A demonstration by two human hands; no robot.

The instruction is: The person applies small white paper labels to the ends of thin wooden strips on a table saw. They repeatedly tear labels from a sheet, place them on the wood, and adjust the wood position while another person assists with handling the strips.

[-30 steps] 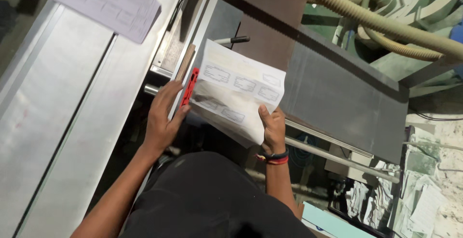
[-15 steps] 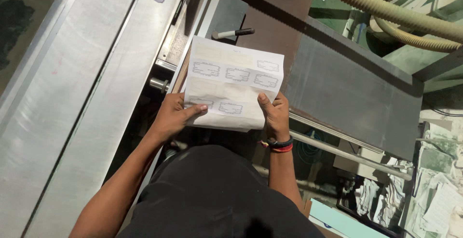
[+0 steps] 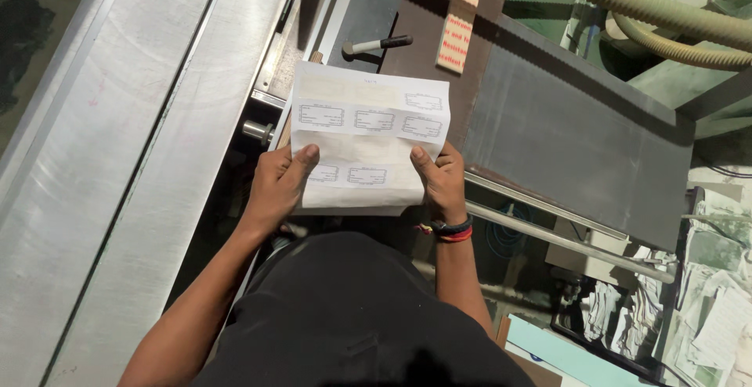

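I hold a white sheet of paper [image 3: 366, 140] flat in front of my chest; it carries several small printed label boxes. My left hand [image 3: 279, 185] grips its lower left edge with the thumb laid on top. My right hand [image 3: 440, 183] grips its lower right edge, thumb on the sheet, with red and dark bands at the wrist. The sheet hangs above the gap between a long metal table and a dark machine body.
A long brushed-metal table [image 3: 117, 160] runs along the left. A dark grey machine panel [image 3: 564, 136] and a steel rail [image 3: 564, 238] lie to the right. A black-tipped lever handle [image 3: 377, 44] sits above the sheet. Beige hoses [image 3: 650, 7] cross the top right; scrap paper [image 3: 705, 309] piles at lower right.
The sheet went from tilted and one-handed beside a red object to held flat in both hands. The red object is no longer visible. The view shifted slightly downward along the table.
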